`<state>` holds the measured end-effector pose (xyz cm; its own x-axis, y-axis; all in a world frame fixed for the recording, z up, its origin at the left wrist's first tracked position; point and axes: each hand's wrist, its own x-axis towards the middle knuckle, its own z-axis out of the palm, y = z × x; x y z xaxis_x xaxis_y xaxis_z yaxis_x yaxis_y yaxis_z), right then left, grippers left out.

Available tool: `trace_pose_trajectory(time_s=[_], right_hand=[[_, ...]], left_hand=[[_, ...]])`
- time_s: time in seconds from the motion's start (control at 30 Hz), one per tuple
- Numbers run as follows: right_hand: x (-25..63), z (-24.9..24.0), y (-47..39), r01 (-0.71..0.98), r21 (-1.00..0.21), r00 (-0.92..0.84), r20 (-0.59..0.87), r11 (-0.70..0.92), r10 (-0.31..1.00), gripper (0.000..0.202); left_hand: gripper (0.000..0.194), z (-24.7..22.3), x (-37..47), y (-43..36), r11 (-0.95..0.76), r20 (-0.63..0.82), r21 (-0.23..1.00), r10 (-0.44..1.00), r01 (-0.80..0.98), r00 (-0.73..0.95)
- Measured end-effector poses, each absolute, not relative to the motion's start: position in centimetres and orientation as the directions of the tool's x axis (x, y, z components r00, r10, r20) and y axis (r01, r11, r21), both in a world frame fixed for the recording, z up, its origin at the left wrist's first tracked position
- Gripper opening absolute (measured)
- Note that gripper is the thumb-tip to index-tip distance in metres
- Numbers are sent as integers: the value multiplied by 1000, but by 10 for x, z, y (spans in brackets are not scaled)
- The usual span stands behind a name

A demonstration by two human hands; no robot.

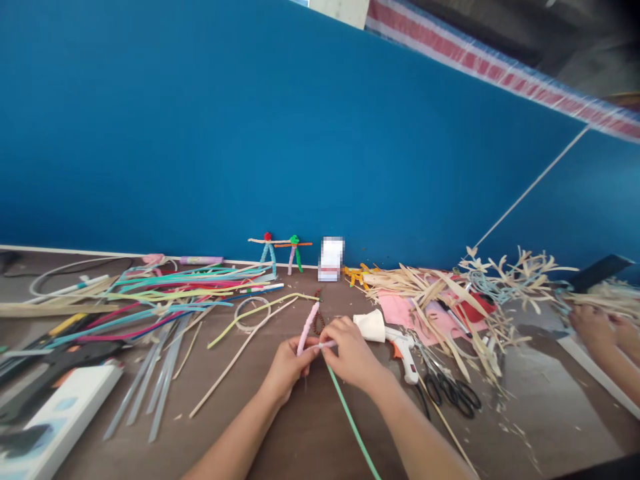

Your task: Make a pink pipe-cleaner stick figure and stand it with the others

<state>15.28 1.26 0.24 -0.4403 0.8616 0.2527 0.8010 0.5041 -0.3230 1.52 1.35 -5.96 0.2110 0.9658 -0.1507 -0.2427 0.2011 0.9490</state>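
Note:
My left hand [289, 368] is closed around a pink stem with a lumpy, spirally wrapped surface [307, 328], which points up and away from me. Close beside it, my right hand [353, 353] pinches a short pale lilac piece [327, 345] near the base of the stem. A long mint-green strip [351, 420] runs from under the right fingers down toward me. Whether it joins the pink stem is hidden by the fingers. Just beyond the hands lies a small brown beaded or twisted loop [319, 323].
Colourful strips [185, 288], clear glue sticks [167, 383] and a white power strip [75, 420] lie left. Two small figures [281, 250] stand by the blue wall. Right are a white glue gun [406, 353], black-handled scissors [455, 395], pale shavings [425, 287] and another person's hand [597, 330].

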Motion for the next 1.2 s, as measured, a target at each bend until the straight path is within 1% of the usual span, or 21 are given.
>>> trace_pose_trajectory(time_s=[0.17, 0.33, 0.47, 0.6, 0.7, 0.77, 0.9, 1.0, 1.1, 1.2], right_hand=[[156, 0, 14, 769, -381, -457, 232, 513, 858, 10], [160, 3, 13, 733, -429, -494, 198, 528, 847, 9], [162, 7, 12, 715, -432, -529, 180, 550, 829, 11], [163, 8, 11, 724, -401, -547, 163, 561, 821, 10], [161, 10, 10, 737, -347, -558, 173, 580, 812, 7], [159, 13, 9, 745, -284, -575, 186, 603, 797, 4], [156, 16, 9, 723, -131, -648, 209, 678, 732, 9], [156, 18, 11, 681, -61, -702, 230, 730, 674, 10], [159, 17, 9, 679, -78, -687, 280, 730, 670, 14], [161, 10, 1, 739, -150, -566, 391, 657, 726, 31]], left_hand=[[31, -59, 14, 13, 222, -162, 951, 950, -213, 267], [30, -59, 12, 14, 283, -187, 928, 916, -241, 355], [26, -59, 11, 14, 327, -203, 910, 887, -255, 414], [26, -57, 13, 12, 348, -225, 900, 886, -264, 405], [25, -57, 13, 12, 362, -237, 887, 890, -287, 391], [23, -58, 13, 12, 372, -240, 874, 890, -313, 389], [20, -60, 12, 14, 406, -254, 845, 878, -349, 406], [19, -62, 11, 16, 423, -265, 833, 870, -356, 415], [22, -64, 12, 17, 394, -265, 851, 892, -345, 365], [24, -64, 11, 19, 345, -255, 861, 928, -374, 270]])
